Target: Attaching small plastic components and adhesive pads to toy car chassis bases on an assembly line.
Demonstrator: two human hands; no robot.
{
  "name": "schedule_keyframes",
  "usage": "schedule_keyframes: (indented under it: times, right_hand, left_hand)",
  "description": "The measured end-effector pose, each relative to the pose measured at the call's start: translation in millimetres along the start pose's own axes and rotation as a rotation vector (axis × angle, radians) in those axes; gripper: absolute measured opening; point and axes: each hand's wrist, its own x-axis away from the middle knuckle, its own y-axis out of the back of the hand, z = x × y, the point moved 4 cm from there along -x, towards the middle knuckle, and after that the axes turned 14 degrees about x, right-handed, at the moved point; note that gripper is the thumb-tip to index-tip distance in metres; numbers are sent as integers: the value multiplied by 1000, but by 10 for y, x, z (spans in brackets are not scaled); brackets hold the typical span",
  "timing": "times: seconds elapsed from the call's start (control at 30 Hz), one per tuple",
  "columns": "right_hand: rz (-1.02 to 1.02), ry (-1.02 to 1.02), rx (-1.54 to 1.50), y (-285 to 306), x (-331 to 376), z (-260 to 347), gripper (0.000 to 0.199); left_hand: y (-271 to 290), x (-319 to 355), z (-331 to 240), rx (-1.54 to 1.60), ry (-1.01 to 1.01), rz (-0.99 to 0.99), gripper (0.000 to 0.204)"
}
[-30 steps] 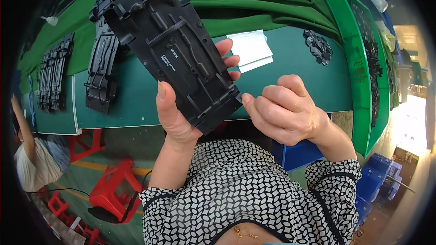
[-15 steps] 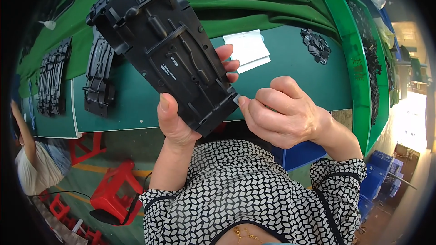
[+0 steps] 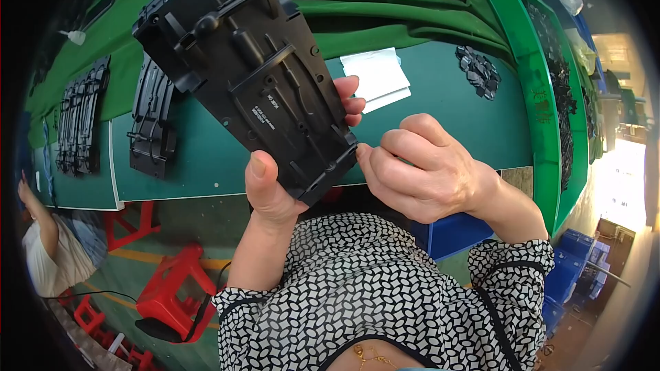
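Note:
My left hand (image 3: 270, 191) grips a long black moulded plastic panel (image 3: 237, 113), thumb on its near edge and fingertips showing past its right edge. The panel is tilted above the table and has raised ribs, tubes and small holes. At its lower right corner my right hand (image 3: 421, 170) is closed in a pinch, thumb and forefinger touching or almost touching the edge. Whatever lies between those fingertips is too small or hidden to make out.
Similar black panels (image 3: 152, 120) lie on the green table (image 3: 454, 137) to the left. White paper sheets (image 3: 375, 75) and a pile of small black pieces (image 3: 478, 72) lie beyond my hands. A green bin (image 3: 543, 185) of black parts stands right. Red stools (image 3: 175, 288) and another person (image 3: 51, 247) are at lower left.
The panel has tipped slightly and shifted a little to the right in my left hand. My right hand stays pinched at its corner, moved slightly left.

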Motion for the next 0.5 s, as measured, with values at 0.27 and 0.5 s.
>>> schedule_keyframes:
  times: [0.27, 0.5]
  right_hand:
    - [85, -618, -396, 189, 234, -135, 24]
    - [376, -1330, -1513, -89, 439, 43, 24]
  left_hand:
    - [28, 62, 12, 86, -110, 31, 102]
    - [-13, -1, 118, -4, -168, 391, 97]
